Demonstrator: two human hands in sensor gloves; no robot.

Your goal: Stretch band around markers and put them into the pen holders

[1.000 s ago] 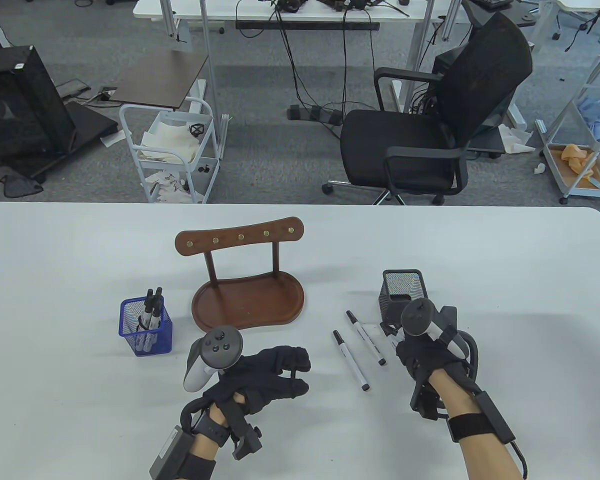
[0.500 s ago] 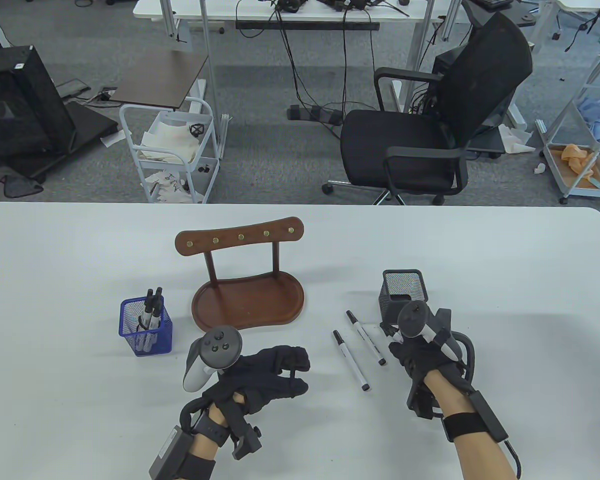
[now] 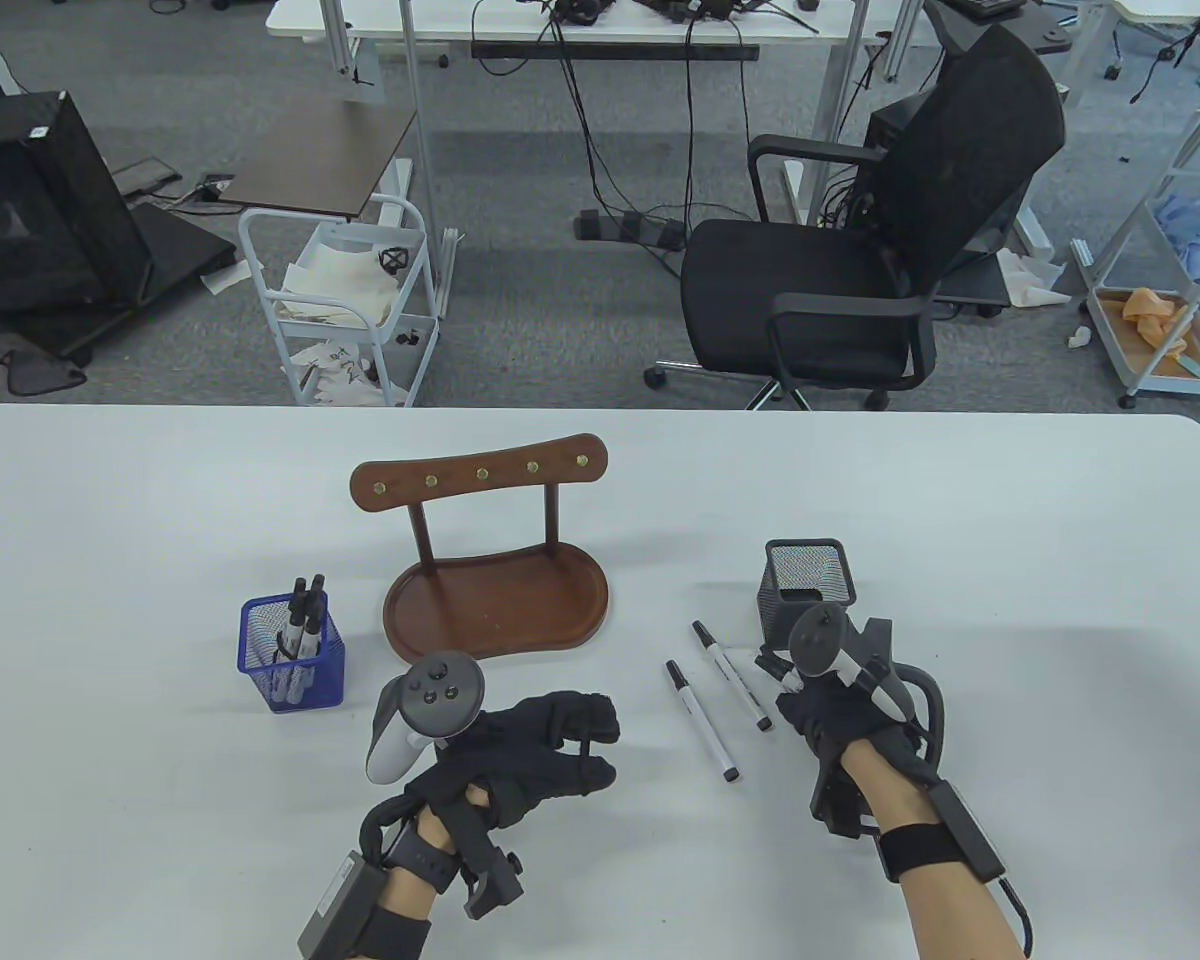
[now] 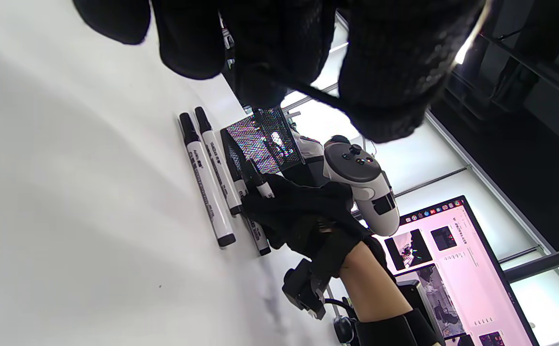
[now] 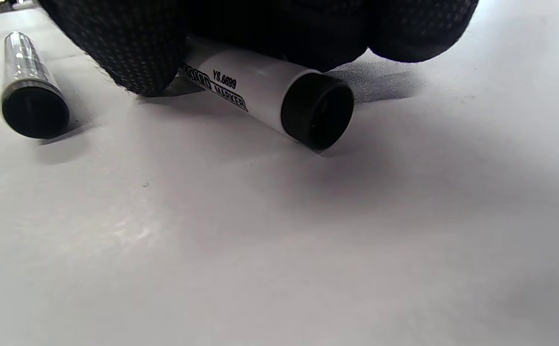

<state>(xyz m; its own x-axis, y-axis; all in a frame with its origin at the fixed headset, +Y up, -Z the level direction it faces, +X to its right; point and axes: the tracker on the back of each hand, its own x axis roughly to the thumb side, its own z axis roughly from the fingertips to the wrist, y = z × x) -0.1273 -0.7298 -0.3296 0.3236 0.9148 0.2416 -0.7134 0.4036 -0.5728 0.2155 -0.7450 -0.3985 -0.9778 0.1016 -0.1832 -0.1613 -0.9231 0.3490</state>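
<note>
My left hand (image 3: 595, 750) hovers over the table's near middle with fingers curled, and a thin black band (image 4: 308, 91) is stretched between them. Beside the black mesh holder (image 3: 806, 585), my right hand (image 3: 792, 690) curls its fingers over a white marker (image 5: 270, 96) that lies on the table. Two more white markers (image 3: 702, 720) (image 3: 731, 676) lie side by side between the hands. At the left, a blue mesh holder (image 3: 295, 655) holds several black-capped markers upright.
A brown wooden stand (image 3: 495, 600) with a peg rail and an oval tray sits behind the left hand. The white table (image 3: 1010, 560) reaches far to the right and left. Beyond its far edge are an office chair and carts.
My right hand has shifted slightly left and tilted over the marker beside the black holder. The left hand and the loose markers have stayed put.
</note>
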